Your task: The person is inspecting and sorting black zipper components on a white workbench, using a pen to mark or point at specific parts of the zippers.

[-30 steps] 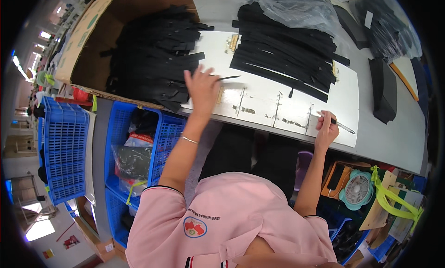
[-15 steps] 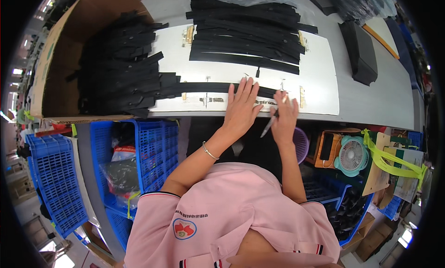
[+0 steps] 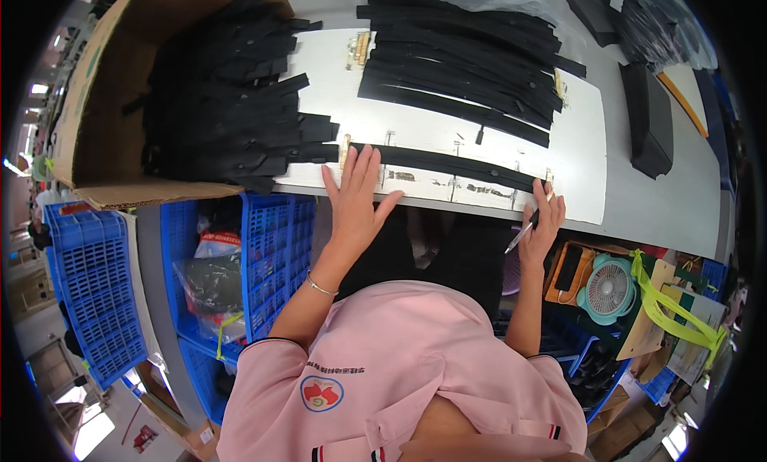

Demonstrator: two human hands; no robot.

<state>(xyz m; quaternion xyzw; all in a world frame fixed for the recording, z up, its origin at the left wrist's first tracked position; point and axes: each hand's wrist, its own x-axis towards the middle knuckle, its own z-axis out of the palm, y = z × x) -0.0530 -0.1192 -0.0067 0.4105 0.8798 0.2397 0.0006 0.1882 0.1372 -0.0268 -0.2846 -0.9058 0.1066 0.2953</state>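
A single black zipper strip (image 3: pixel 447 165) lies straight along the near edge of a white marked board (image 3: pixel 582 166). My left hand (image 3: pixel 354 206) is open, its fingers spread, with the fingertips at the strip's left end. At the other end my right hand (image 3: pixel 546 227) touches the strip with its fingertips. Tucked in that same hand is a slim pen (image 3: pixel 522 233) with a silver and dark barrel, pointing down toward me. Beyond the strip, a stack of similar black strips (image 3: pixel 463 59) covers the board's far part; one small pull tab (image 3: pixel 479 134) hangs from the nearest.
A cardboard box (image 3: pixel 104 95) on its side at left spills a heap of black strips (image 3: pixel 224 103). A black block-shaped piece (image 3: pixel 645 118) and clear plastic (image 3: pixel 663 31) lie at right. Blue crates (image 3: pixel 276 262) and a teal fan (image 3: pixel 609 289) sit below the table edge.
My left hand has slid left to the strip's left end, and my right hand has moved right with the pen. The strip now lies apart from the heap, between the board's end marks.
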